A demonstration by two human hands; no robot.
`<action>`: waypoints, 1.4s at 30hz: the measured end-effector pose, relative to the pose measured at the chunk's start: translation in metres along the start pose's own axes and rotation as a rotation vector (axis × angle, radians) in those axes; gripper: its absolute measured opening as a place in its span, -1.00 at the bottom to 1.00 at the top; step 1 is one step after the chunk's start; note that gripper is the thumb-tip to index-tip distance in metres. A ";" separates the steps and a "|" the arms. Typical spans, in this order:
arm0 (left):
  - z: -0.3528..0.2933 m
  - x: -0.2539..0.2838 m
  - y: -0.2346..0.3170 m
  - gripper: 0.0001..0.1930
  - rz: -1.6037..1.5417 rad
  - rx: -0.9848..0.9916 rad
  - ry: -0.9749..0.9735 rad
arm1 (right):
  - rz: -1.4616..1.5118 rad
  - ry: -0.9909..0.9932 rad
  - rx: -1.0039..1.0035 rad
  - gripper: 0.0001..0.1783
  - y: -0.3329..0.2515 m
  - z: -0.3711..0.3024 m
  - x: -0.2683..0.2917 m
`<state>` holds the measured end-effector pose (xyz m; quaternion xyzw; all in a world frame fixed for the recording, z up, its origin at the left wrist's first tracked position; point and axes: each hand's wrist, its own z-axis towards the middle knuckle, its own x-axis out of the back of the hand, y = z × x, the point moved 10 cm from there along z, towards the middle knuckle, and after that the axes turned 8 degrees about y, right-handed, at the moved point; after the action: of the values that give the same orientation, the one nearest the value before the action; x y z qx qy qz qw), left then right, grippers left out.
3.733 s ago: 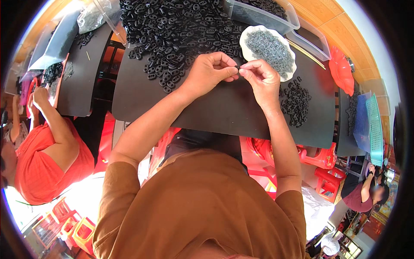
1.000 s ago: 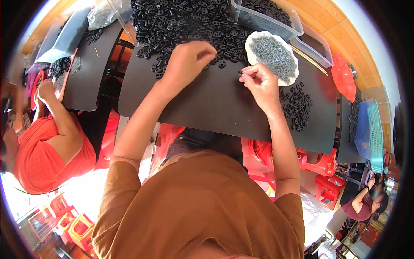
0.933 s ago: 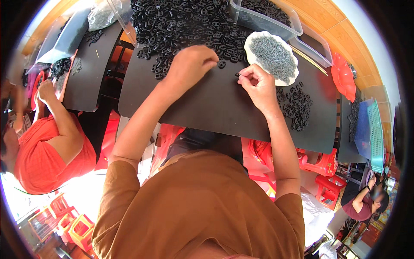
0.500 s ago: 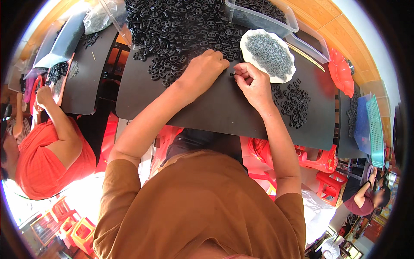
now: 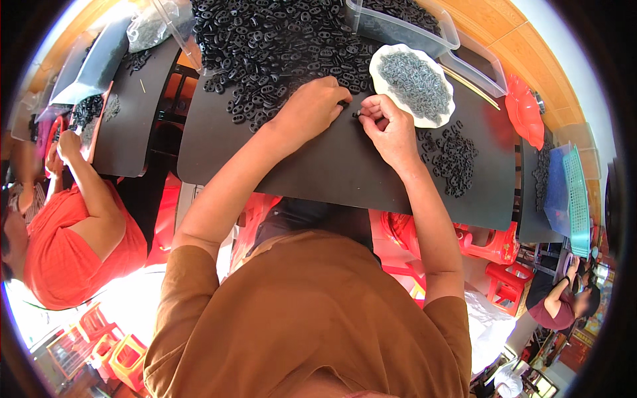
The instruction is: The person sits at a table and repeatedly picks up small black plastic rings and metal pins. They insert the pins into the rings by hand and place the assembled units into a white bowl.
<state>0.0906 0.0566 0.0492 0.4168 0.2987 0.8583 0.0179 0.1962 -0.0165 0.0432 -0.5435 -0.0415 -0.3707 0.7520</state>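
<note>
My left hand [image 5: 313,109] is at the near edge of a large heap of small black oval pieces with holes [image 5: 272,50]. Its fingers are curled round one black piece [image 5: 343,103], partly hidden at the fingertips. Close beside it, my right hand [image 5: 391,131] pinches thumb and fingers on a tiny dark and pale bit [image 5: 358,114], too small to name. A white scalloped plate [image 5: 434,122] of small grey, translucent parts [image 5: 413,83] stands just beyond the right hand. Right of that wrist lies a smaller pile of black pieces [image 5: 452,162].
A clear plastic bin [image 5: 405,40] with black pieces stands behind the plate. Thin sticks [image 5: 472,88] and a red dish [image 5: 524,111] are at the right of the dark table [image 5: 318,174]. A person in red [image 5: 86,239] works at a table on the left.
My left hand has turned and its fingertips have drawn slightly nearer me, so a black piece now shows at them. The right hand has hardly moved.
</note>
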 end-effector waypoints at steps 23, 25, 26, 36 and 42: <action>-0.009 -0.023 -0.040 -0.85 -0.768 0.543 -0.097 | 0.008 -0.052 -0.018 -0.63 0.000 -0.001 -0.007; -0.008 -0.022 -0.038 -0.85 -0.760 0.525 -0.095 | 0.007 -0.050 -0.014 -0.63 -0.001 -0.001 -0.007; -0.008 -0.021 -0.037 -0.85 -0.757 0.512 -0.091 | 0.005 -0.049 -0.013 -0.63 -0.003 0.000 -0.007; -0.011 -0.020 -0.036 -0.88 -0.675 0.507 -0.066 | 0.000 -0.044 -0.032 -0.66 0.003 -0.001 -0.008; -0.010 -0.018 -0.032 -0.89 -0.685 0.482 -0.052 | 0.006 -0.031 -0.035 -0.68 0.002 0.000 -0.008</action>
<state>0.0876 0.0733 0.0149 0.3071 0.6118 0.6975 0.2118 0.1914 -0.0125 0.0380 -0.5624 -0.0447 -0.3607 0.7427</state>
